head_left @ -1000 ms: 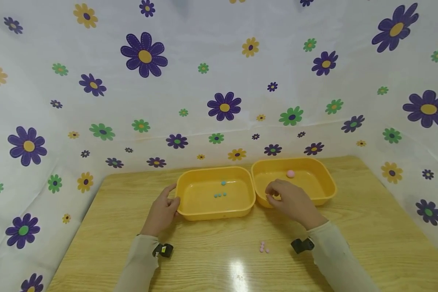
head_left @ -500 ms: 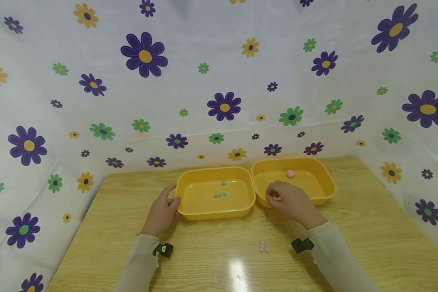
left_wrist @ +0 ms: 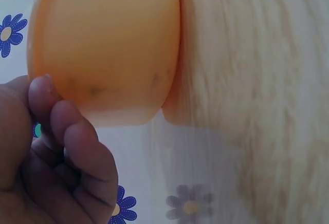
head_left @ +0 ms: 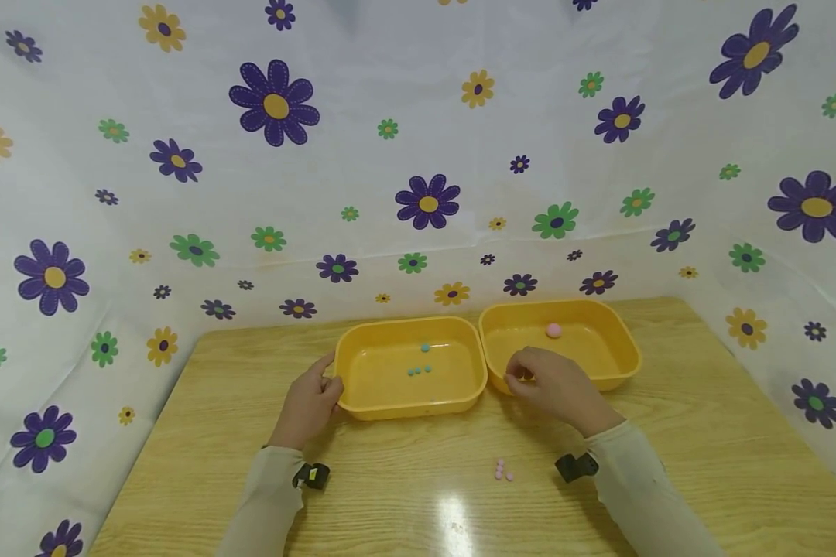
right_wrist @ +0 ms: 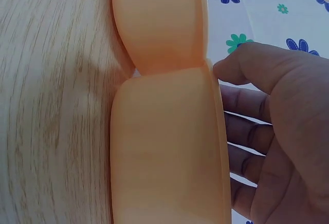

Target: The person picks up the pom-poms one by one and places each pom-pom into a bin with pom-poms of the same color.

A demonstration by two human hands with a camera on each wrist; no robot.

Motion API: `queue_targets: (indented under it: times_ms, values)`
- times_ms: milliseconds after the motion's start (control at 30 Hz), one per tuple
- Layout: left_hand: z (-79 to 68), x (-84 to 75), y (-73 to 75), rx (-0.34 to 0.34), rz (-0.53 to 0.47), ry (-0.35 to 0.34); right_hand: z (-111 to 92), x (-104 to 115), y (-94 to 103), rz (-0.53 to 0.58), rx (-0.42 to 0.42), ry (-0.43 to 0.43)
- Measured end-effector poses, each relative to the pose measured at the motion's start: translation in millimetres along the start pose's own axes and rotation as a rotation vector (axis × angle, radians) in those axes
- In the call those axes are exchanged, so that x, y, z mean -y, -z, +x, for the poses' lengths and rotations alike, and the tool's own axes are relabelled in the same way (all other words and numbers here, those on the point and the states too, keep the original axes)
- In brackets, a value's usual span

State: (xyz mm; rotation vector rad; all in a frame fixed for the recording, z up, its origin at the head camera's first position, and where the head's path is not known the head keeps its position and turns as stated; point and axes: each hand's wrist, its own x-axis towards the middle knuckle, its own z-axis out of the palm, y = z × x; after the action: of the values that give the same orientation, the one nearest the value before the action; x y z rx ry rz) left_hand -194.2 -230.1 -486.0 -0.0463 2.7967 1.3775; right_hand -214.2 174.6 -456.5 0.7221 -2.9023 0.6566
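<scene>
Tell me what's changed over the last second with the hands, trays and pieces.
Nothing clearly moved; nothing was visibly taken hold of or let go. At most, the fingers of the right hand drew slightly together. The left hand stays at the outer end of the left tray, the right over the near edge of the right tray. The blue pieces, pink ball and small pink pieces stay put.

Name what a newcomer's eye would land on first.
First, the big purple flower at upper left in the head view, on the white backdrop behind the table. Then the left yellow tray, holding small blue pieces, and beside it the right yellow tray, holding a pink ball.
</scene>
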Motion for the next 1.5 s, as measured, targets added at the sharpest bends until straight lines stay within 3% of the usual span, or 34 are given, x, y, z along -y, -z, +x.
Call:
queue_targets:
  times_ms: [400,800,1167,1500]
  values:
    - [-0.3,1.5,2.4,-0.009,0.044,-0.036,1,-3,-2.3,-0.013,0.020,0.044]
    - [-0.6,11.7,18.2,-0.029,0.063,0.008,1,-2,0.7,-0.020,0.035,0.053]
    - [2.2,29.1,39.5,-0.120,0.098,0.057,0,1,5.8,-0.005,0.041,0.051]
    - [0.0,34.1,46.9,-0.240,0.076,0.103,-2,-1,8.9,-0.011,0.066,0.051]
